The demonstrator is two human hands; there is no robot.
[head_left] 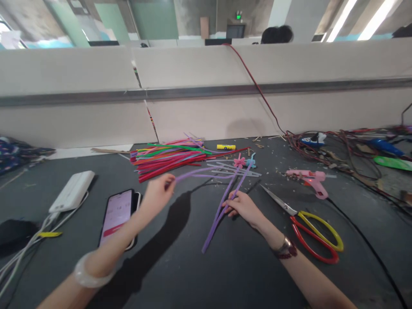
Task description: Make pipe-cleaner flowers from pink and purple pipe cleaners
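Note:
My left hand (157, 193) pinches the end of a thin purple pipe cleaner (202, 171), which arcs rightward over the table. My right hand (243, 206) sits on a bundle of long purple pipe cleaners (217, 219) that slants up toward a small pink flower (239, 162) and a blue flower (251, 162). Several pale grey stems (233, 168) lie beneath those flowers. Beyond my hands is a heap of multicoloured pipe cleaners (167, 159). To the right of my right hand lie scissors (310, 229) with red and yellow handles.
A pink glue gun (310, 180) and yellow glue stick (225, 146) lie on the dark tabletop (193, 274). A phone (116, 212) and white power bank (72, 191) with white cables sit left. Tangled wires (341, 150) lie right, against a cream partition (206, 116).

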